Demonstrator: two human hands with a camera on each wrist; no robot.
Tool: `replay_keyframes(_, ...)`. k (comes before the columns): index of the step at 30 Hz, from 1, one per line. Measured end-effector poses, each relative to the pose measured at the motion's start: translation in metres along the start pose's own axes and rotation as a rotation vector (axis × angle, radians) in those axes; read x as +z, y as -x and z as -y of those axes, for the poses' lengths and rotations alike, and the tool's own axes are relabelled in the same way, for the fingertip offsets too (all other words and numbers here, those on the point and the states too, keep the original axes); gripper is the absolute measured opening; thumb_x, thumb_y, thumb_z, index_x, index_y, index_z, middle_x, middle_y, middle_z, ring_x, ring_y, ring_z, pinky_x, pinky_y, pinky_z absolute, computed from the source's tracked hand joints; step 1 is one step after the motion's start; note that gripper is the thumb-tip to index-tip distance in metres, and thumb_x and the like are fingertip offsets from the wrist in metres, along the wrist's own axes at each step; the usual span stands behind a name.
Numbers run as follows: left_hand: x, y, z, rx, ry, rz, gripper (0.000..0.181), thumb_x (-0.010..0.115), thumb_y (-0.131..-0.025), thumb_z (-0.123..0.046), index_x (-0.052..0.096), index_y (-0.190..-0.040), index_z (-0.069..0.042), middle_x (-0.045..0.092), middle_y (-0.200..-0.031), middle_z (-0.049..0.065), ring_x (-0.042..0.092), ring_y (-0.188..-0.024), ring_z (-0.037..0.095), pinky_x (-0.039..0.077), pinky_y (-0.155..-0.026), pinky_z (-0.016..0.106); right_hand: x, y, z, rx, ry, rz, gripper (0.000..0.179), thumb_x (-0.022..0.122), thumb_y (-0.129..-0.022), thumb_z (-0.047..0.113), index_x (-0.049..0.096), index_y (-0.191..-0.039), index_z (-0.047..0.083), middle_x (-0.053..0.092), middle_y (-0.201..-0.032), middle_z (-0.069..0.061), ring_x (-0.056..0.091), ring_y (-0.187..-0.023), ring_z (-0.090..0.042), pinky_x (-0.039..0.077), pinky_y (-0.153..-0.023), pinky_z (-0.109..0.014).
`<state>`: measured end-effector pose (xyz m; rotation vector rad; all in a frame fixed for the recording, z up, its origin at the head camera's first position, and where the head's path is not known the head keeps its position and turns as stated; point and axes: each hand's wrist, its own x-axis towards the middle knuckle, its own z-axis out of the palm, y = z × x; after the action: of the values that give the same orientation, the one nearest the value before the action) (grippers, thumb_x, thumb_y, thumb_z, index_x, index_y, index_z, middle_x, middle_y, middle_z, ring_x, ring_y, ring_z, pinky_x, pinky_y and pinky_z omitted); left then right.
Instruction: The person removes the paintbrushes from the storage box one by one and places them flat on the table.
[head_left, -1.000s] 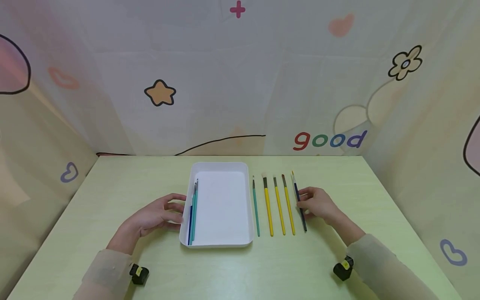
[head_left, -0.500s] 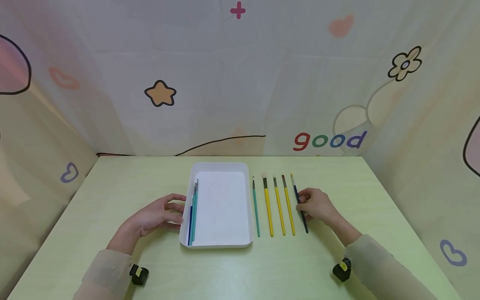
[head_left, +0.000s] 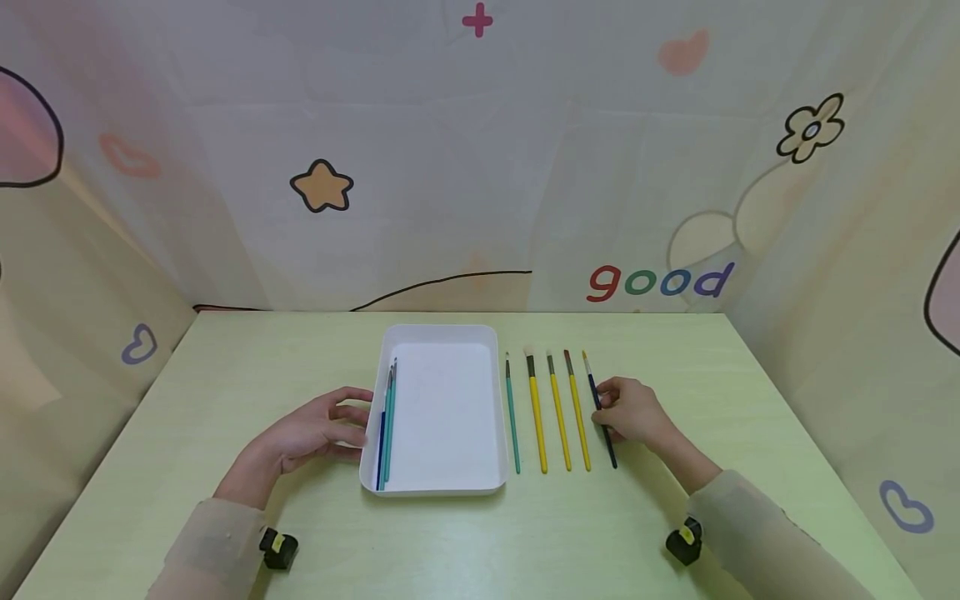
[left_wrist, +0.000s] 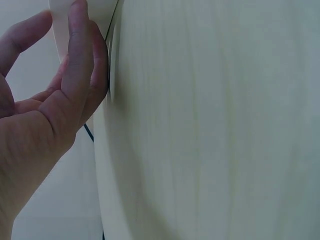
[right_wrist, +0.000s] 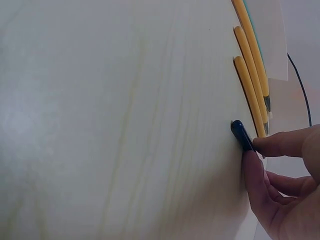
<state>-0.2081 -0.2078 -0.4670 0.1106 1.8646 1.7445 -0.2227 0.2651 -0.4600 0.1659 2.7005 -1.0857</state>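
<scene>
On the table lies a white tray [head_left: 450,417], with a few thin brushes along its left side, teal [head_left: 388,442] and blue [head_left: 380,450]. Against the tray's left wall rest the loosely bent fingers of my left hand [head_left: 318,429]; the left wrist view shows the tray wall [left_wrist: 61,30] behind those fingers. My right hand [head_left: 632,410] pinches a dark blue paintbrush [head_left: 610,447] around mid-handle between thumb and fingers. This brush has a yellowish tip pointing to the back. Its rounded handle end [right_wrist: 239,129] lies low over the tabletop in the right wrist view.
Between tray and right hand lie a teal brush [head_left: 512,425] and three yellow-handled brushes, a wide one [head_left: 537,425], a pale-tipped one [head_left: 559,421] and a red-tipped one [head_left: 577,421], side by side. A printed cloth [head_left: 480,183] borders the table [head_left: 480,550] behind.
The right hand and the dark blue brush have shifted slightly toward the person, bringing the brush about level with the row. The left hand and the tray stay put.
</scene>
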Motion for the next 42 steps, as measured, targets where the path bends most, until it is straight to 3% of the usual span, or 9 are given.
replay_keyframes(11, 0.001, 0.001, -0.001, 0.0, -0.008, 0.003, 0.077, 0.074, -0.088, 0.0, 0.032, -0.152, -0.002, 0.052, -0.134, 0.026, 0.064, -0.108, 0.033, 0.057, -0.092, 0.046, -0.004, 0.0, -0.002, 0.0, 0.015, 0.002, 0.049, 0.076, -0.092, 0.008, 0.053, -0.132, -0.007, 0.058, -0.098, -0.013, 0.059, -0.065, -0.02, 0.058, -0.061, -0.029)
replay_keyframes(18, 0.0, 0.001, -0.002, -0.008, -0.004, -0.005, 0.076, 0.074, -0.088, 0.001, 0.032, -0.152, -0.002, 0.053, -0.133, 0.025, 0.064, -0.108, 0.033, 0.057, -0.092, 0.047, -0.007, -0.001, 0.002, -0.004, 0.02, -0.018, 0.05, 0.076, -0.092, 0.012, 0.053, -0.132, -0.006, 0.057, -0.099, -0.013, 0.058, -0.065, -0.02, 0.056, -0.061, -0.028)
replay_keyframes(22, 0.0, 0.001, -0.002, -0.006, -0.001, -0.003, 0.076, 0.074, -0.088, 0.001, 0.032, -0.152, -0.002, 0.053, -0.134, 0.025, 0.064, -0.108, 0.033, 0.057, -0.092, 0.047, -0.007, -0.003, 0.006, -0.055, 0.01, -0.043, 0.046, 0.074, -0.094, 0.013, 0.055, -0.132, -0.005, 0.058, -0.102, -0.014, 0.059, -0.067, -0.02, 0.055, -0.061, -0.029)
replay_keyframes(30, 0.0, 0.0, -0.001, -0.006, -0.013, -0.013, 0.076, 0.074, -0.088, 0.0, 0.032, -0.152, -0.002, 0.053, -0.135, 0.025, 0.064, -0.109, 0.033, 0.057, -0.093, 0.047, 0.003, -0.003, 0.022, -0.183, -0.128, -0.053, 0.033, 0.069, -0.097, 0.012, 0.061, -0.125, -0.005, 0.061, -0.102, -0.014, 0.062, -0.077, -0.023, 0.061, -0.068, -0.034)
replay_keyframes(33, -0.001, 0.0, -0.001, -0.007, -0.013, -0.013, 0.077, 0.075, -0.088, -0.001, 0.033, -0.152, -0.003, 0.053, -0.135, 0.025, 0.064, -0.109, 0.033, 0.057, -0.093, 0.047, 0.007, -0.001, 0.032, -0.216, -0.181, -0.027, 0.032, 0.068, -0.098, 0.011, 0.062, -0.124, -0.006, 0.062, -0.103, -0.015, 0.063, -0.083, -0.026, 0.062, -0.071, -0.036)
replay_keyframes(42, -0.001, -0.001, 0.001, -0.006, -0.008, -0.015, 0.076, 0.075, -0.088, 0.0, 0.033, -0.152, -0.003, 0.053, -0.134, 0.025, 0.064, -0.108, 0.033, 0.057, -0.092, 0.046, 0.024, 0.004, 0.059, -0.3, -0.343, 0.165, 0.033, 0.066, -0.1, 0.01, 0.06, -0.127, -0.009, 0.064, -0.11, -0.024, 0.068, -0.088, -0.029, 0.06, -0.083, -0.048)
